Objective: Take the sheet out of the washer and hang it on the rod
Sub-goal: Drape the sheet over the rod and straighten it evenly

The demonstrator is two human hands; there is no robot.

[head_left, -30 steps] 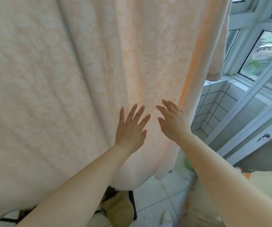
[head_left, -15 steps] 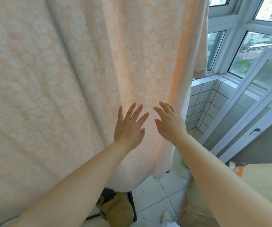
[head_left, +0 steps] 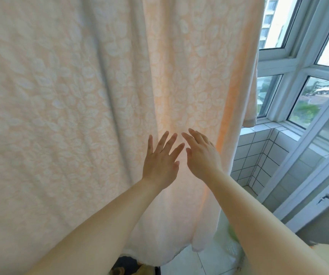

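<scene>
Spread fingers of both hands flat against hanging sheet.

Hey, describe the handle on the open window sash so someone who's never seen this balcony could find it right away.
Start from the big peach leaf-patterned sheet hanging across the view, then look right past the tiled wall to the white window sash swung inward. Near its lower edge sits the small handle; it is the only dark metal fitting on that white frame.
</scene>
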